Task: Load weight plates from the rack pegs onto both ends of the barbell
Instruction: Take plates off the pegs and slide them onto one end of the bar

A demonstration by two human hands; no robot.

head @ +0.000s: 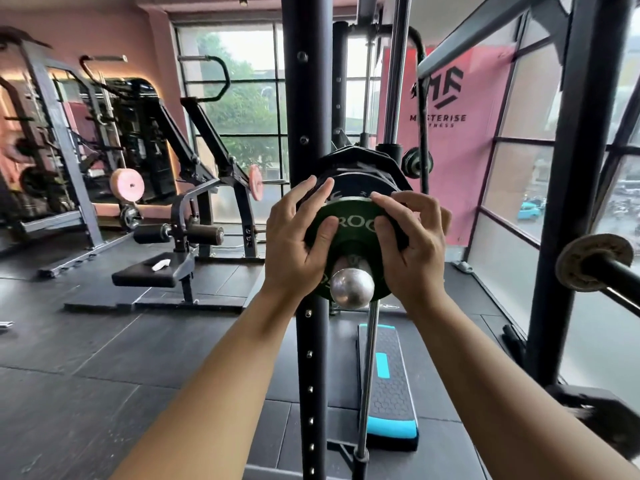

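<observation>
Left hand (298, 237) and right hand (410, 242) both gripping rim of green Rogue plate (353, 230), one per side. Plate sits between palms on steel peg (352, 288), peg end below thumbs. Black plates (360, 171) stacked just behind fingers.

I see a green plate (349, 223) with matt, rubber-like face, a polished shiny metal peg end (352, 287), a matt black painted upright (304, 98), and dark matt floor tiles (104, 341)
</observation>
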